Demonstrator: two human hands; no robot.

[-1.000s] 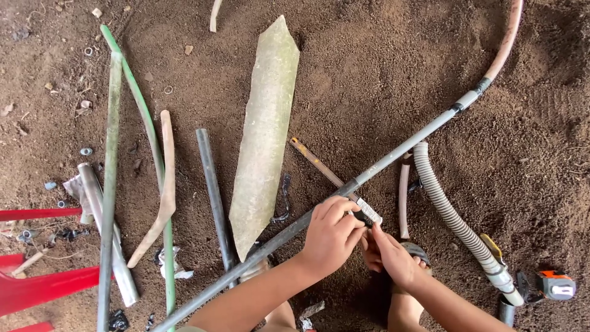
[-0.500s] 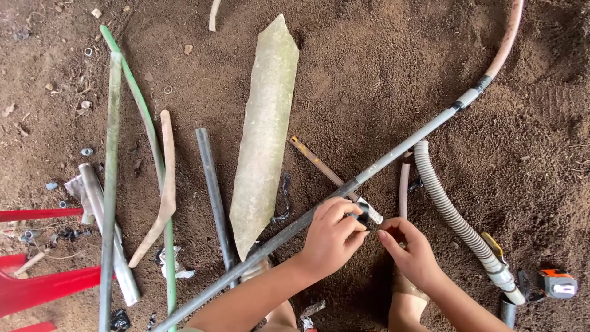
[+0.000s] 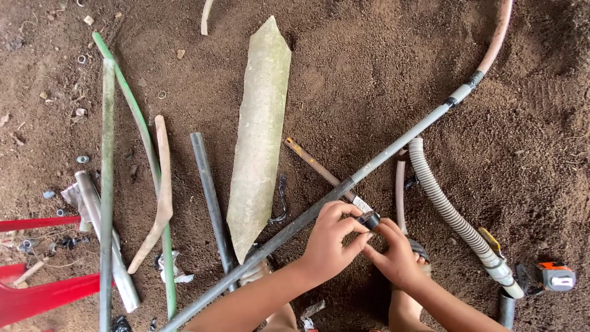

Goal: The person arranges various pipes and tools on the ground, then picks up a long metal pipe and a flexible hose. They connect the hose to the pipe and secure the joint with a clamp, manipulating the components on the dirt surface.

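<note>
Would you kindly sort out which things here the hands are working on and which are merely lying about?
In hand:
- small black piece, pinched by left hand and right hand
- long grey pipe, just beside them

Lying about:
- ribbed hose
- pale flat sheet
- green pipe
- short dark pipe
- red chair

Rough outdoor work yard on bare brown dirt floor [image 3: 381,67], strewn with a long grey pipe [image 3: 405,138], corrugated hose [image 3: 452,212], green tubing [image 3: 138,132], scrap offcuts and an orange tape measure [image 3: 556,276].
</note>
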